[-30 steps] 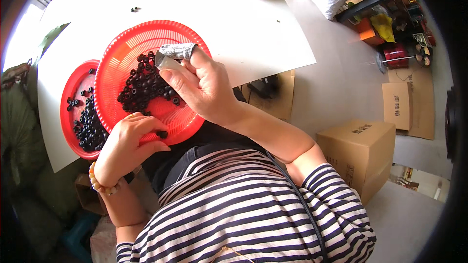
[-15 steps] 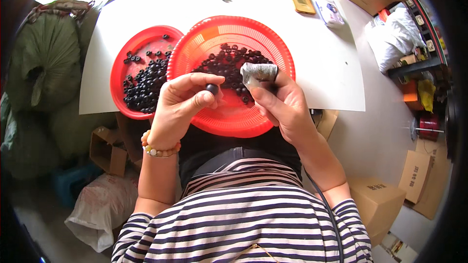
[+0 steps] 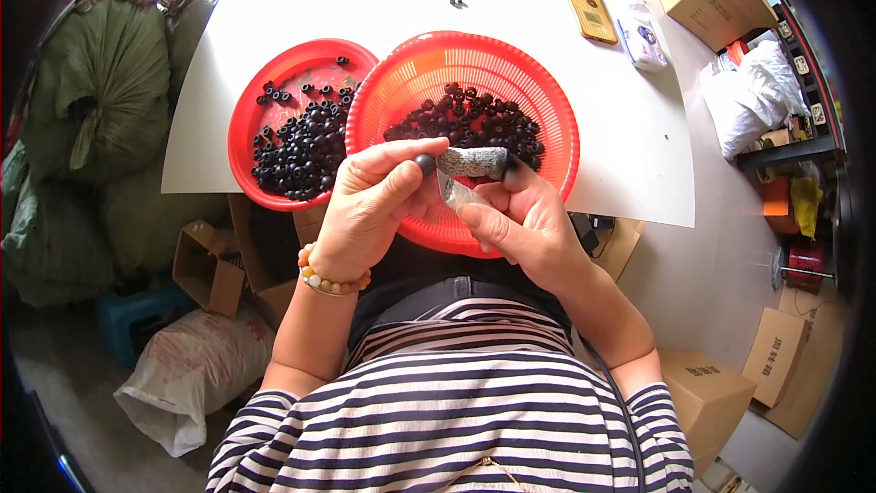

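Note:
My left hand pinches a small round black cap between thumb and forefinger. Close beside it, my right hand is closed, its thumb pressed on a pale, see-through strip whose kind I cannot make out. A grey knitted finger sleeve with a dark end seems to cover that hand's forefinger, its tip near the cap. Both hands are over the near side of a red plastic basket. Inside it lies a heap of black caps.
A red tray with many black caps stands partly under the basket's left side. On the white table lie a gold phone and a white-and-purple pack. Green sacks stand left; cardboard boxes sit right.
My hands have come closer together, bringing the black cap near the grey sleeve. My right hand has turned, so the sleeve now points left and the pale strip shows. The whole view has shifted slightly.

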A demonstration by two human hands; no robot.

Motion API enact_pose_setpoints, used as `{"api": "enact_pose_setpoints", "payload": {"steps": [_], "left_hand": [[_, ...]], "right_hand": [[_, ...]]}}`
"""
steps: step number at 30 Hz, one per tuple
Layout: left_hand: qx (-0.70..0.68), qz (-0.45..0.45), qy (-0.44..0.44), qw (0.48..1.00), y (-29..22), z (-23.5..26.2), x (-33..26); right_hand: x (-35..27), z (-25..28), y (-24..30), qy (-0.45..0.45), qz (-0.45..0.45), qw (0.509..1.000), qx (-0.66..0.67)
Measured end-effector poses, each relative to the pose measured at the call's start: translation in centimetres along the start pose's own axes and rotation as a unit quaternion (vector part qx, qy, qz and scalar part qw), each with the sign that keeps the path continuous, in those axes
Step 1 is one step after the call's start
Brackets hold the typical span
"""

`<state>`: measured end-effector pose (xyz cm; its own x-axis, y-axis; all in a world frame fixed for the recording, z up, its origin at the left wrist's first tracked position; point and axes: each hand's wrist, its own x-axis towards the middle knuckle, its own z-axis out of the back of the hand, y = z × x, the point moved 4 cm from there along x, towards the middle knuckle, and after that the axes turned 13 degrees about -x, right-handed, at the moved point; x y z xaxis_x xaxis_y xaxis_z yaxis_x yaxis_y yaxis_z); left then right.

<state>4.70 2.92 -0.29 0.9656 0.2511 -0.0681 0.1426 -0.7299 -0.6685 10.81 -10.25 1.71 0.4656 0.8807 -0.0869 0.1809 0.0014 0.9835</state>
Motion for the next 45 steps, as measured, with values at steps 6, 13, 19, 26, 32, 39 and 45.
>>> {"api": "enact_pose_setpoints", "payload": {"steps": [6, 13, 19, 26, 32, 39, 45], "left_hand": [[0.033, -0.029, 0.015, 0.999, 0.0, -0.5, 0.0], [0.045, -0.036, -0.009, 0.998, 0.2, -0.5, 0.0], [0.031, -0.048, -0.004, 0.998, 0.3, -0.1, 0.2], [0.002, -0.051, 0.005, 0.999, 0.3, -0.4, 0.2], [-0.029, -0.044, 0.014, 0.998, 0.4, -0.4, 0.3], [-0.037, -0.053, 0.016, 0.998, 0.5, -0.5, 0.2], [-0.066, -0.084, 0.022, 0.994, 0.9, -0.6, 0.4]], "right_hand": [[-0.1, -0.3, -0.3, -0.005, -0.001, 1.000, -0.021], [0.0, -0.7, -0.2, -0.046, 0.013, 0.999, -0.014], [0.1, -0.7, -0.1, -0.048, 0.014, 0.998, -0.028], [0.0, -1.0, 0.0, -0.055, 0.017, 0.998, -0.016], [0.1, -0.9, 0.1, -0.052, 0.030, 0.998, -0.020], [0.2, -0.9, 0.0, -0.042, 0.022, 0.999, -0.009], [0.0, -1.8, -0.2, -0.096, 0.039, 0.993, 0.062]]}}
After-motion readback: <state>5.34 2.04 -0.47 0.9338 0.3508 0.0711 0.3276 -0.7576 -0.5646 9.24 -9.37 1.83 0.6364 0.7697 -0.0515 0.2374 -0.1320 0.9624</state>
